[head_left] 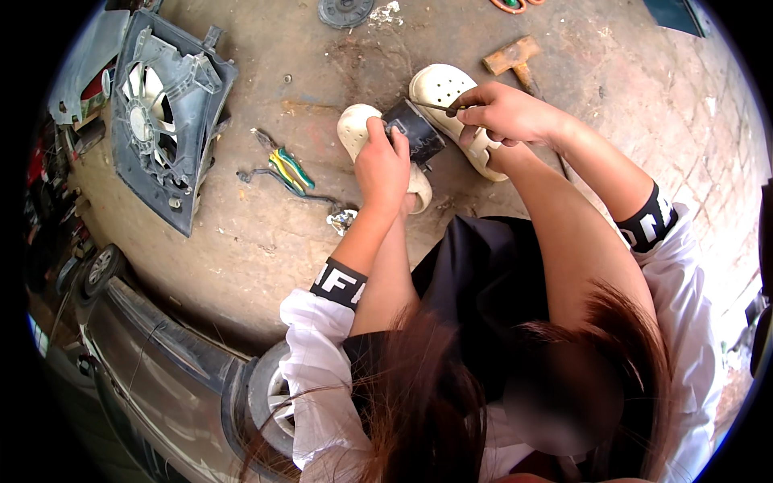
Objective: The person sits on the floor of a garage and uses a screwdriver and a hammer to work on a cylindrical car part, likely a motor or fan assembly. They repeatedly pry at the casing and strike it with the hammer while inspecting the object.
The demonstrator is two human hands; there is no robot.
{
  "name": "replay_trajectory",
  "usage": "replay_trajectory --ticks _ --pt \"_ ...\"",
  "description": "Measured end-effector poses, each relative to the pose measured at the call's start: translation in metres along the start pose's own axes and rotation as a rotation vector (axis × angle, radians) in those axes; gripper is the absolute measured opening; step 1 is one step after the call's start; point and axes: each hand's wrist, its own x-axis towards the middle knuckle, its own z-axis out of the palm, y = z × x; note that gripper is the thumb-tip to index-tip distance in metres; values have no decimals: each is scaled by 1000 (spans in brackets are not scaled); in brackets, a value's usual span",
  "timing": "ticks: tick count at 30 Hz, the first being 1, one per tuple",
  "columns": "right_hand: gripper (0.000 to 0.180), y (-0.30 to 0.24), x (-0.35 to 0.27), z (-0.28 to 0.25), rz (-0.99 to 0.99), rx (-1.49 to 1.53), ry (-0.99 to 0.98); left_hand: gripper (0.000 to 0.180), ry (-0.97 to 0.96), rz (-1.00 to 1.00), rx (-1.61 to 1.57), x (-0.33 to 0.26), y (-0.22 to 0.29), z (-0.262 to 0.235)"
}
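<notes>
A black cylindrical part [421,137], which looks like a small motor, sits on the ground between my two cream clogs. My left hand [381,167] is closed round its left side, thumb and fingers near the top. In my right hand [509,114] is a thin screwdriver [436,106], its dark handle gripped by the fingers. The shaft points left toward the upper end of the black part; whether the tip touches it I cannot tell. The left clog [352,127] and right clog [441,83] stand on either side.
Left of my feet lie pliers [290,171] with yellow-green handles and a dark cable [278,175]. A fan shroud [173,121] rests farther left. A wooden-headed hammer [513,56] lies beyond my right hand. At top is a black disc [345,11]; a car [161,370] stands lower left.
</notes>
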Motion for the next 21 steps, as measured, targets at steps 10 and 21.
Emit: replay_trajectory --ticks 10,21 --pt "39 -15 10 17 -42 84 -18 22 -20 -3 5 2 4 -2" --pt "39 4 8 10 -16 84 -64 18 32 127 111 10 2 -9"
